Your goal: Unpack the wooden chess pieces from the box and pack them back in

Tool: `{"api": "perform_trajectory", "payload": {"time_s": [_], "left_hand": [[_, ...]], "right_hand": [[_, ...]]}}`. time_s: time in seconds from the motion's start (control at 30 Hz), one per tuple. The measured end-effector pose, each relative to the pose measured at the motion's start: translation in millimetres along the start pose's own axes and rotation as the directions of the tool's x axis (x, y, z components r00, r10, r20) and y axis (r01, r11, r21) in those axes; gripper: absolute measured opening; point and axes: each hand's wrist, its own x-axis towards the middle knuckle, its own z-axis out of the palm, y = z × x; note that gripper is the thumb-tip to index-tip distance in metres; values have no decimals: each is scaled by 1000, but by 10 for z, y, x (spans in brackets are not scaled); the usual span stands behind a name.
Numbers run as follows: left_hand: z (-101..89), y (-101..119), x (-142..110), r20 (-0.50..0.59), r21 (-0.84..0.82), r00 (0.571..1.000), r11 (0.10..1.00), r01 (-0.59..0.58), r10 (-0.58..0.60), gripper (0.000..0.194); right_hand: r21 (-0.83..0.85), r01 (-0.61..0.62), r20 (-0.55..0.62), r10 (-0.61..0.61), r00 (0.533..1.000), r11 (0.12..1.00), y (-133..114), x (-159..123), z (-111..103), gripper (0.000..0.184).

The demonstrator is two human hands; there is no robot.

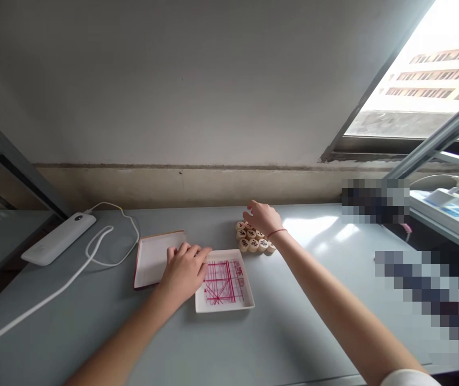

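Observation:
My left hand (185, 268) is bent over the left wall of a shallow white box (225, 309), near its back corner. Red lines are drawn on the box's inside floor. Some fingers of that hand also reach over the right side of a second shallow tray, a box lid (152, 257) with a brown outer edge. My right hand (263, 217) hovers over a block of round wooden Chinese chess pieces (253, 245), its thumb and forefinger apart and nothing visible between them. The hand and wrist hide part of the block. The pieces carry red or black characters.
A white power bank (58, 238) with a white cable (52, 295) lies at the left on the grey table (165, 343). Metal frame bars (20, 166) rise at both sides. A wall stands behind; blurred-out patches and a white tray (446, 214) are at right.

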Motion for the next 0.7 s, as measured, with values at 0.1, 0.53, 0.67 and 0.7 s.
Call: {"api": "perform_trajectory", "payload": {"time_s": [0.1,0.53,0.67,0.7], "left_hand": [[-21,-37,4,40,-12,999,1000,7,-6,29],[-249,-266,12,192,-162,967,977,-137,167,79],[-333,-297,-36,236,-181,944,965,-189,229,103],[-321,-289,-48,253,-177,939,965,-191,232,106]], "right_hand": [[-69,-7,54,11,999,998,-61,114,6,30],[-35,17,75,-15,997,999,-96,299,-42,28],[207,37,11,-40,999,978,-66,120,-224,33],[367,48,12,-57,998,929,-58,29,-269,34]]}}
